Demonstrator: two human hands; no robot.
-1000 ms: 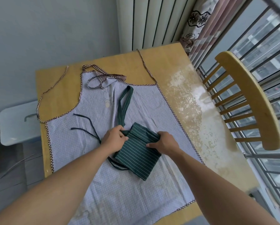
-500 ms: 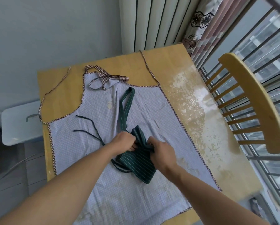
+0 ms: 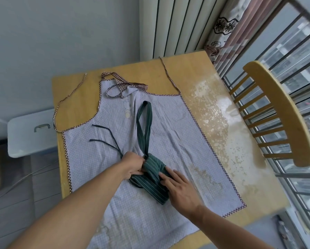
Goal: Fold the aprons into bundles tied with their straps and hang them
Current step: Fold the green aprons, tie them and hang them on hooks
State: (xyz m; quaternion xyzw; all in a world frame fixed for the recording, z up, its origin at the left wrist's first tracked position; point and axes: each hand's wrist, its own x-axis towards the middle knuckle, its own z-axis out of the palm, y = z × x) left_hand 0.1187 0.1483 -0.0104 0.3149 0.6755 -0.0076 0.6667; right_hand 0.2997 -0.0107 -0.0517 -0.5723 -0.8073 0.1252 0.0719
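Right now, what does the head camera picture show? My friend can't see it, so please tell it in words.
Two bare hands work a folded green striped apron into a bundle: the left hand grips its end while the right hand presses it flat. It lies on a pale checked apron spread over a wooden table, with a wooden chair beside the window.

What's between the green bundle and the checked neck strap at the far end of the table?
In the head view, the green neck loop stretches away from the green bundle over the light checked apron, stopping short of the checked neck strap.

Grey wall (image 3: pixel 60 42), wooden table (image 3: pixel 227 141) — wooden chair (image 3: pixel 283 112) beside barred window (image 3: pixel 297 56).
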